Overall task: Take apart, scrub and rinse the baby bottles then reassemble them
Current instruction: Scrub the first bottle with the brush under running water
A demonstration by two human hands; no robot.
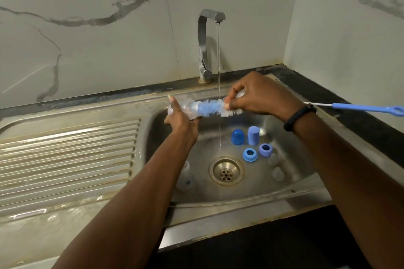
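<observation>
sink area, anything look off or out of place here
Mostly normal. One oddity: the right hand grips the bottle brush by its bristles, not a handle. The tap runs a thin stream that misses the bottle.

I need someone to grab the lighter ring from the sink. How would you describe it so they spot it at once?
In the sink basin, look just right of the drain. Two rings lie there; take the light blue ring, nearer the drain, not the purple ring beside it.
</observation>
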